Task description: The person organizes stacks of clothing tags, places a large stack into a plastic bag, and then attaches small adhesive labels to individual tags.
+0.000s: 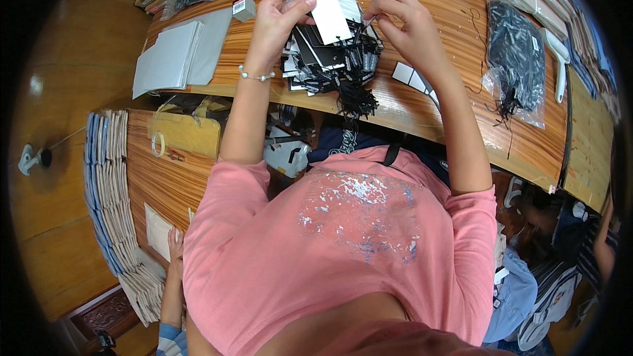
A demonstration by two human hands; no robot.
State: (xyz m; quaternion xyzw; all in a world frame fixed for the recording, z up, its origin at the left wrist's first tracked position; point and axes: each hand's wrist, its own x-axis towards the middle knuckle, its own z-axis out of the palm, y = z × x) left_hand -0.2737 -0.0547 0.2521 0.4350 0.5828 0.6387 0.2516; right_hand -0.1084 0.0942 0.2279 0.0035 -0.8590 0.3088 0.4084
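Observation:
My left hand (275, 23), with a beaded bracelet at the wrist, is closed on a long white hang tag (326, 5), held up at a tilt between thumb and fingers. At the tag's right, my right hand (414, 26) pinches a thin black hang-tag string (371, 22); its other end runs down among the black strings. Below both hands lies a heap of black and white hang tags (308, 53) on the wooden table (264, 92). Tangled black strings with small plastic seals (359, 72) cover its right side, bunching at the table's near edge.
White sheets (168, 59) and a small box (244, 8) sit at left. White cards (412, 79), a bag of black strings (516, 53) and a white handled tool (558, 62) lie right. Folded garments (109, 178) are stacked at far left, near another person's hand (175, 244).

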